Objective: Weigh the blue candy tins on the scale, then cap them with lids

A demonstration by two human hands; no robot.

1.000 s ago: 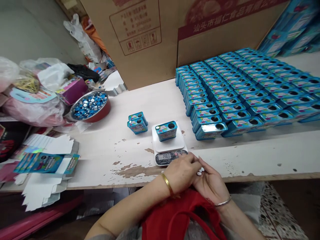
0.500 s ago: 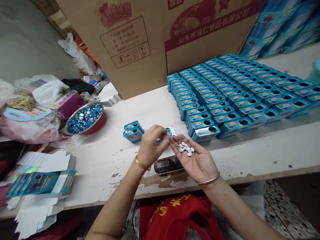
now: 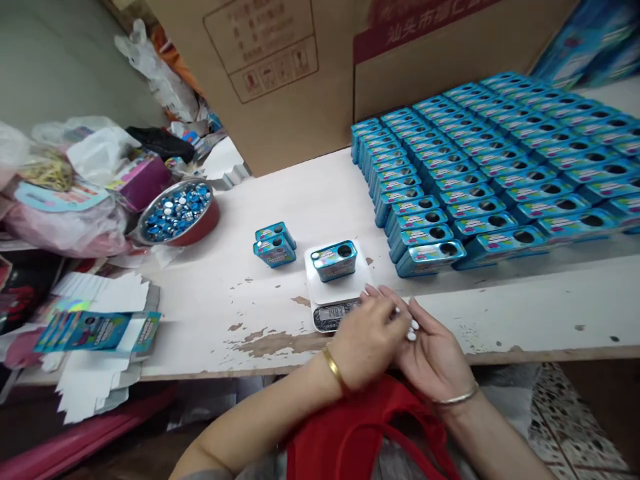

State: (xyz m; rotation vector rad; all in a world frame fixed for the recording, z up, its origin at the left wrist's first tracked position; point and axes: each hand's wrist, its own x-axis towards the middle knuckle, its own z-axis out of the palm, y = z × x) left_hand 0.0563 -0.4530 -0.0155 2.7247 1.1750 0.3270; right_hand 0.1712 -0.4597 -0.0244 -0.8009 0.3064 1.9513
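- Nearest, the person's right hand (image 3: 435, 353) is turned palm up with its fingers apart, a few white pellets (image 3: 413, 330) lying loose on it near the finger bases.
- The left hand (image 3: 367, 343), slightly blurred, bends over that palm, its fingertips just beside the pellets; whether thumb and finger are together on one cannot be told, as the hand's back hides them.
- Just beyond the left hand is a white scale (image 3: 343, 295), its dark panel partly covered by that hand.
- On the scale's plate stands a blue tin (image 3: 334, 268), round hole uppermost, apart from both hands.
- Left of the scale, two more tins (image 3: 275, 250) stand close together.
- Right and farther, rows of like tins (image 3: 470, 180) fill the table.
- Behind, a large cardboard box (image 3: 300, 127) rises.
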